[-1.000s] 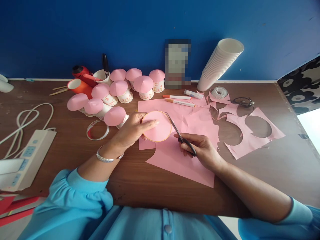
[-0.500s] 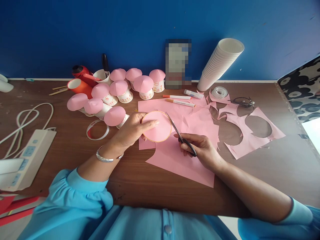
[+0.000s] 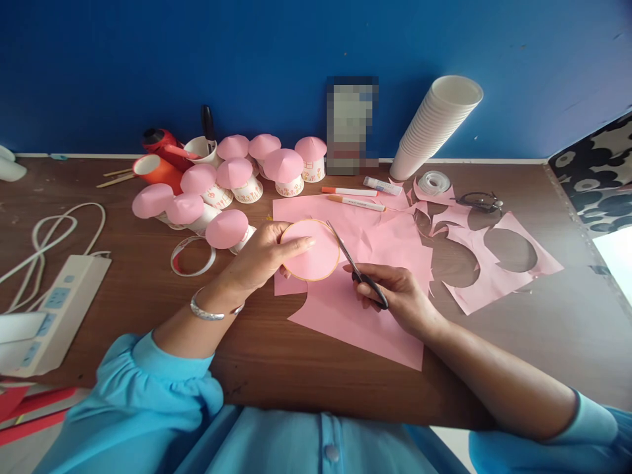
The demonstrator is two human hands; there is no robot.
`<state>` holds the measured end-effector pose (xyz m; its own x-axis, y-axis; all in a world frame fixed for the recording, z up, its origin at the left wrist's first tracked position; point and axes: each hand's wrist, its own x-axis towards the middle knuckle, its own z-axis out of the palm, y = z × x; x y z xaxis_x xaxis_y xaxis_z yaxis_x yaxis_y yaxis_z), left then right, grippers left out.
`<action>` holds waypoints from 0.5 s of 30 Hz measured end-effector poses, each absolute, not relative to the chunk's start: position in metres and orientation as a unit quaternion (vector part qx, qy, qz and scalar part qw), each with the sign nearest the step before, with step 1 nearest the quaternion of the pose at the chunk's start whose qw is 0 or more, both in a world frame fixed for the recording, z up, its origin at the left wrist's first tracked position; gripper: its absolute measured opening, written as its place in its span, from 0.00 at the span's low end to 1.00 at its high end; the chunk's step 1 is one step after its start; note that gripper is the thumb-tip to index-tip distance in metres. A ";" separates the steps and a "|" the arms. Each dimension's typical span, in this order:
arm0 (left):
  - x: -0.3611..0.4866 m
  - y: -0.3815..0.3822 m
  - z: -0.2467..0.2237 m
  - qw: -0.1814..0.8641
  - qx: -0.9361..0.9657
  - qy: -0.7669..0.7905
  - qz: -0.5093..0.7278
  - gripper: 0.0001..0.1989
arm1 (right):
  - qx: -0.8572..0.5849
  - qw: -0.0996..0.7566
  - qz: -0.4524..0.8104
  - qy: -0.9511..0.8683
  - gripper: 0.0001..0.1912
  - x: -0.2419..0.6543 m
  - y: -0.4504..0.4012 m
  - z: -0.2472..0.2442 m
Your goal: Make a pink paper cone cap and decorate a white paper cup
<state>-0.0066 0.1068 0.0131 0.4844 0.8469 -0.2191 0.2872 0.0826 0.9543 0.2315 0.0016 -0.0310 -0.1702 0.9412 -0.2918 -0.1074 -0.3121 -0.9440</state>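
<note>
Several pink-capped cups (image 3: pixel 284 168) stand L, unmoved. L hand (image 3: pixel 269 253) pinches yellow-rimmed pink disc (image 3: pixel 316 262), thumb on top, above pink sheet (image 3: pixel 365 329). Scissors (image 3: pixel 347 251) angle beside disc's R edge (touching? can't tell), gripped in R hand (image 3: pixel 395 289). Cut scrap (image 3: pixel 494 283) lies far R. No visible chg. in last sec., so work seems paused, disc no further along.

Soft glare pales the desk (image 3: pixel 557 342) toward the right.
</note>
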 end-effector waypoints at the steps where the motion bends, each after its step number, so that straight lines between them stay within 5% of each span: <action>1: -0.007 0.107 0.013 0.585 0.633 0.447 0.239 0.19 | -0.498 0.410 0.640 -0.419 0.27 0.232 0.002 -0.031; 15: -0.007 0.106 0.014 0.594 0.618 0.457 0.238 0.19 | -0.494 0.416 0.640 -0.417 0.25 0.231 0.001 -0.029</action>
<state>-0.0070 0.1065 0.0140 0.4695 0.8473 -0.2485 0.2828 0.1223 0.9513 0.2306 0.0007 -0.0287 -0.1670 0.9437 -0.2856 -0.1212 -0.3072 -0.9439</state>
